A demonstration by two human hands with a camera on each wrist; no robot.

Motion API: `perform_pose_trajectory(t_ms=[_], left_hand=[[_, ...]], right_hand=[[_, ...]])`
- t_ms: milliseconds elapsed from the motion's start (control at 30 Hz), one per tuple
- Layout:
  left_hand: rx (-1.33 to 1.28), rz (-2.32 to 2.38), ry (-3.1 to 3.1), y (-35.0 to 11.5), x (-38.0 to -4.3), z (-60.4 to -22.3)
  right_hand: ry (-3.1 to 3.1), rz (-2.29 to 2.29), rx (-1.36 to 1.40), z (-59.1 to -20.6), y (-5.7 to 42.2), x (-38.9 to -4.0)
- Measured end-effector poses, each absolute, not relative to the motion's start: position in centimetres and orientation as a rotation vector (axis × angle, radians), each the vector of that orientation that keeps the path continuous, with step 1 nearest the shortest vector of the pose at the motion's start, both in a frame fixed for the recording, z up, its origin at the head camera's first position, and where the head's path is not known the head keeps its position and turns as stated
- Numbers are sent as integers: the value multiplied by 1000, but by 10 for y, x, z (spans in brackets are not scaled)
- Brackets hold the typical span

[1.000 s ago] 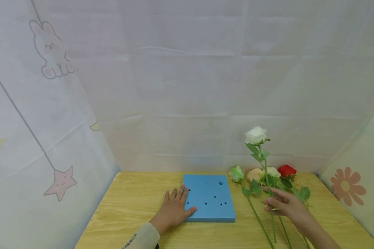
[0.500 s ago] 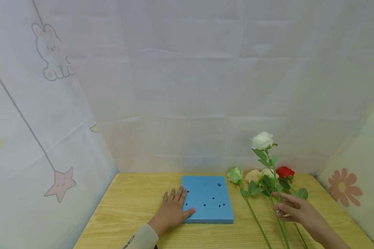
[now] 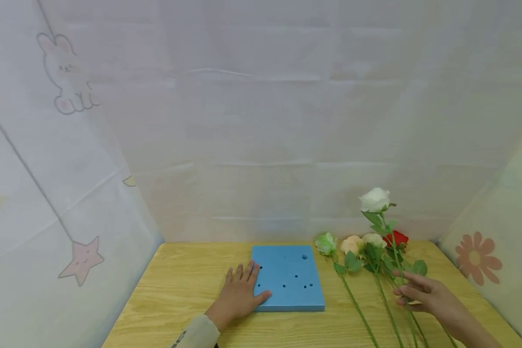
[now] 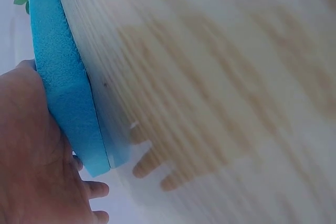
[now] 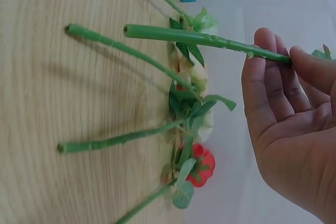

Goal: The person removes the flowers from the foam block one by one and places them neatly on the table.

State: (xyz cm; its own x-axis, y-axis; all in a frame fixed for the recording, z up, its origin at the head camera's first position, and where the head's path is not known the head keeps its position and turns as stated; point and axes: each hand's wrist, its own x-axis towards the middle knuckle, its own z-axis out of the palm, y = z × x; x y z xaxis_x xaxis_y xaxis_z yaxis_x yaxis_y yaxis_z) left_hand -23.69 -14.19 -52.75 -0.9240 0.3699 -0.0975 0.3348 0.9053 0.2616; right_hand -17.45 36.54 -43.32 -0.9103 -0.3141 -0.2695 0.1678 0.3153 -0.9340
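With straight, spread fingers, my left hand (image 3: pixel 239 294) rests on the left edge of a blue foam block (image 3: pixel 282 270) that has several holes in its top. The left wrist view has the block's side (image 4: pixel 60 72) beside the palm (image 4: pixel 37 156). Between thumb and fingertips my right hand (image 3: pixel 430 298) pinches the green stem (image 5: pixel 173 34) of an artificial white rose (image 3: pixel 375 199). That rose stands raised off the table, bloom up and leaning left. Its cut stem end is free in the right wrist view.
Artificial flowers lie at the table's right: a green one (image 3: pixel 326 243), a peach one (image 3: pixel 352 244), a cream one (image 3: pixel 374 239) and a red one (image 3: pixel 398 238), stems toward the front. Wood-grain table (image 3: pixel 178 275); a printed cloth (image 3: pixel 243 145) hangs behind.
My right hand has moved right and a little toward the front, carrying the white rose over the red flower. My left hand has stayed on the foam block.
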Motion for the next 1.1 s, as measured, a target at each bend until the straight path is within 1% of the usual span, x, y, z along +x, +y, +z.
perform_pose_trajectory(t_ms=[667,867,1100], left_hand=[[539,368,2912,-141,-238,-529],[535,388,2909,-141,-239,-528],[546,396,2912,-141,-235,-523]], right_hand=[[2248,-1534,-61,-442,411,-166],[2210,-1588,-95,-449,428,-164],[2164,-1623,-30,-453,446,-164]])
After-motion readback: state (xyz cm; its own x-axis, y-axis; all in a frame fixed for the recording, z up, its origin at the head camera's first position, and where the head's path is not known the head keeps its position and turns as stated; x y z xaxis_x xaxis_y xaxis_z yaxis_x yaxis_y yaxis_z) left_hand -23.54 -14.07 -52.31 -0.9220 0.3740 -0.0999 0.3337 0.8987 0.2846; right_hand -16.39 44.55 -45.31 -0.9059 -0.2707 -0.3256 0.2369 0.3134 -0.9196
